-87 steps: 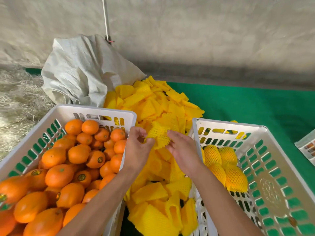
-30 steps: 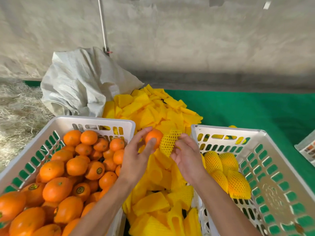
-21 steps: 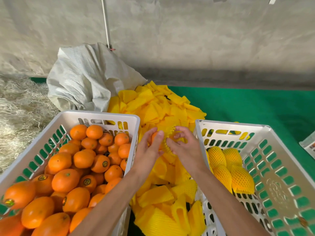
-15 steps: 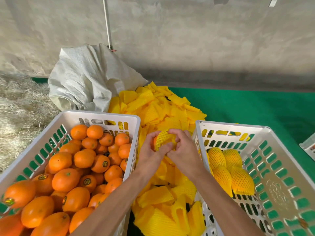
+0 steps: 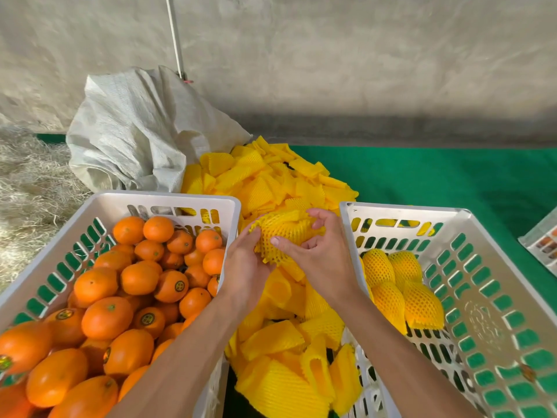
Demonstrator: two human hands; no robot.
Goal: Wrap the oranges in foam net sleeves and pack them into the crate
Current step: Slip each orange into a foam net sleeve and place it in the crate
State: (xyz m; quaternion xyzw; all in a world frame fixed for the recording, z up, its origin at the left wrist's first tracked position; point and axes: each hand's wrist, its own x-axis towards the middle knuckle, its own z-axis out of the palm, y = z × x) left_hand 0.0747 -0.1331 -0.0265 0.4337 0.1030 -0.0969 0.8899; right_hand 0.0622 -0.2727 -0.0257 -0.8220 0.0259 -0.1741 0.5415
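Between the two crates I hold an orange covered by a yellow foam net sleeve [image 5: 283, 233]. My left hand [image 5: 245, 267] cups it from below and the left, while my right hand [image 5: 321, 251] grips it from the right, thumb pressed on the net. The fruit itself is almost fully hidden by the sleeve. A white crate on the left [image 5: 168, 200] is filled with bare oranges [image 5: 138, 279]. The white crate on the right [image 5: 401, 211] holds several wrapped oranges [image 5: 401, 285] in its near-left part.
A heap of loose yellow foam sleeves [image 5: 271, 179] runs between the crates and beyond them. A crumpled white woven sack [image 5: 132, 128] lies behind the left crate, with straw [image 5: 27, 182] to its left. Green matting [image 5: 452, 176] covers the ground on the right, before a concrete wall.
One second ago the orange was bare in my left hand with the sleeve beside it in my right. The sleeve has since been pulled over the orange, which both hands hold.
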